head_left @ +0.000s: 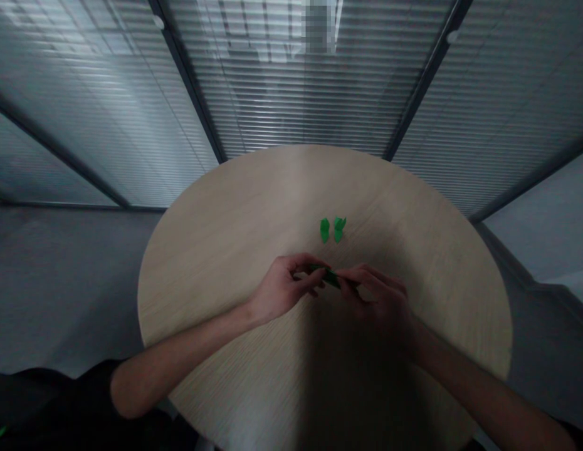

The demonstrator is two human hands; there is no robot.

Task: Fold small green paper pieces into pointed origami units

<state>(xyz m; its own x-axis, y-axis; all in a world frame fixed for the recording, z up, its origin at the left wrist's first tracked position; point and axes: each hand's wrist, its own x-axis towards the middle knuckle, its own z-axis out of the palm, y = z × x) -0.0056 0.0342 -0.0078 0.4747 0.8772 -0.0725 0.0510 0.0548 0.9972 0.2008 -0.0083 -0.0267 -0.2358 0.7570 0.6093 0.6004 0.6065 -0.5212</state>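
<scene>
A small dark-green piece that looks like folded paper (331, 278) is held between both hands above the middle of the round table. My left hand (291, 285) pinches its left end between thumb and fingers. At the other end, the fingertips of my right hand (378, 297) close on it, partly in shadow. Just beyond the hands, two bright green folded pieces, a left one (325, 230) and a right one (338, 229), rest side by side on the tabletop, a small gap between them. The fingers cover much of the held piece.
The round light-wood table (216, 250) reaches out on both sides of my arms, and a dark shadow falls across its near part. Behind it stand glass panels with blinds (305, 106) and dark frames. Grey floor (84, 269) shows at the left.
</scene>
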